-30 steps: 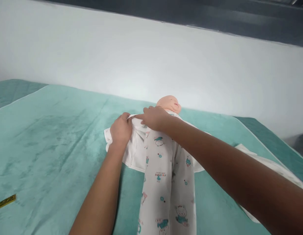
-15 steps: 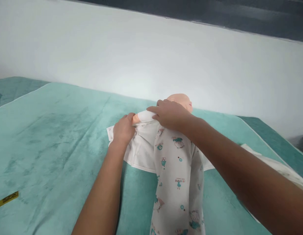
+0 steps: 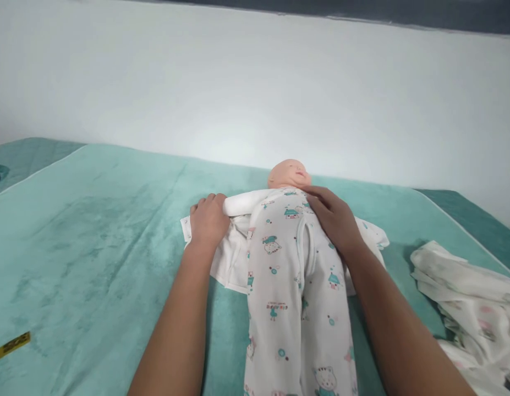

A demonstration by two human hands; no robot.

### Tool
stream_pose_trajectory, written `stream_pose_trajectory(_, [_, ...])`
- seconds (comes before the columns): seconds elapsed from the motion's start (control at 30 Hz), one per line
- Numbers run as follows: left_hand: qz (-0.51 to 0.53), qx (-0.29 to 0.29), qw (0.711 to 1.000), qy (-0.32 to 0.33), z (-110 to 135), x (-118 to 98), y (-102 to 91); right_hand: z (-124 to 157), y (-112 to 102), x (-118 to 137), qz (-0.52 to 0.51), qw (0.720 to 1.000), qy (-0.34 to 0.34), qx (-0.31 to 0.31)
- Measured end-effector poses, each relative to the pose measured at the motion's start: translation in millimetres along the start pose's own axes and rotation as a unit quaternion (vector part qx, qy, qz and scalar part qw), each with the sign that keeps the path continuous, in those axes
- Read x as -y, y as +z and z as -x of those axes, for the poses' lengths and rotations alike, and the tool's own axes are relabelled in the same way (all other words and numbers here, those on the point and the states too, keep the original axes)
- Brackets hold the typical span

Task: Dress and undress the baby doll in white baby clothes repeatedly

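A baby doll lies on its back with its head at the far end. White printed baby pants cover its chest and legs, a folded opening running down the middle. Beneath the body is spread a white baby shirt. My left hand is closed around the end of the doll's white-sleeved arm; the doll's hand is hidden in my grip. Flat on the doll's upper chest, near the shoulder, rests my right hand, its fingers stretched out and its thumb apart.
A green mat lies under everything. Crumpled white printed cloth sits at the right. A yellow label strip is at the left edge. Behind the mat rises a white wall.
My right hand has moved from the doll's sleeve to the chest, on the right. The sleeve now reaches down to my left hand, covering the bare forearm. The doll's face has turned upward.
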State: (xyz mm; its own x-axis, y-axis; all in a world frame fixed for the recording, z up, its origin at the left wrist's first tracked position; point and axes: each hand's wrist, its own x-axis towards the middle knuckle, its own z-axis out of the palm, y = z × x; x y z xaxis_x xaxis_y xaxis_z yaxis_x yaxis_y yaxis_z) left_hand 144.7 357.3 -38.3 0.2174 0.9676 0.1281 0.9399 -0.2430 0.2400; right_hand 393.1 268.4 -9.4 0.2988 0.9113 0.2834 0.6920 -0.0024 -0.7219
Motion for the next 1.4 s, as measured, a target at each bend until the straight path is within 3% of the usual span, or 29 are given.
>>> stream_pose_trajectory(0.17, [-0.005,-0.01,1.0,-0.016,5.4,-8.1,5.6,12.0,-10.9,-50.1,0.061,0.997,0.015,-0.036])
stream_pose_trajectory(0.27, [0.021,-0.055,0.998,-0.003,14.4,-13.9,9.9,5.6,-11.2,-56.2,0.115,0.992,-0.003,-0.044])
stream_pose_trajectory(0.4, [0.102,-0.124,0.985,0.069,28.3,-22.4,17.4,2.1,-11.4,-56.2,0.17,0.984,-0.007,-0.049])
stream_pose_trajectory(0.53, [0.178,-0.153,0.969,0.083,41.8,-28.7,21.2,4.9,-18.3,-56.4,0.204,0.979,-0.006,-0.024])
stream_pose_trajectory(0.6, [0.212,-0.157,0.963,0.056,48.8,-30.7,18.5,6.1,-23.4,-56.4,0.216,0.976,0.0,0.008])
stream_pose_trajectory(0.73, [0.274,-0.141,0.949,-0.066,60.5,-41.4,0.9,5.5,-28.9,-55.3,0.25,0.967,0.015,0.049])
stream_pose_trajectory(0.77, [0.283,-0.139,0.946,-0.073,61.8,-47.6,-5.4,4.8,-28.6,-54.8,0.257,0.965,0.02,0.049])
stream_pose_trajectory(0.83, [0.294,-0.136,0.946,-0.022,60.7,-66.3,-18.0,3.4,-26.6,-53.8,0.259,0.965,0.027,0.042])
stream_pose_trajectory(0.93, [0.267,-0.062,0.95,0.15,49.0,-107.7,-31.5,2.4,-23.2,-53.2,0.244,0.969,0.025,0.019])
stream_pose_trajectory(1.0, [0.177,0.001,0.951,0.253,36.8,-139.0,-34.4,2.5,-22.5,-54.1,0.234,0.972,0.024,-0.008])
stream_pose_trajectory(1.07, [0.051,0.05,0.949,0.306,23.7,-168.3,-32.3,2.5,-23.3,-56.3,0.222,0.974,0.026,-0.041])
stream_pose_trajectory(1.13, [-0.061,0.108,0.939,0.321,11.8,-192.4,-26.3,1.8,-24.5,-59.2,0.206,0.975,0.031,-0.073])
stream_pose_trajectory(1.23, [-0.134,0.165,0.932,0.293,-0.5,-216.8,-13.3,-0.7,-25.4,-64.2,0.169,0.979,0.044,-0.104])
stream_pose_trajectory(1.4, [-0.158,0.17,0.935,0.27,-4.2,-228.9,-1.2,-3.3,-24.2,-70.6,0.116,0.984,0.063,-0.123])
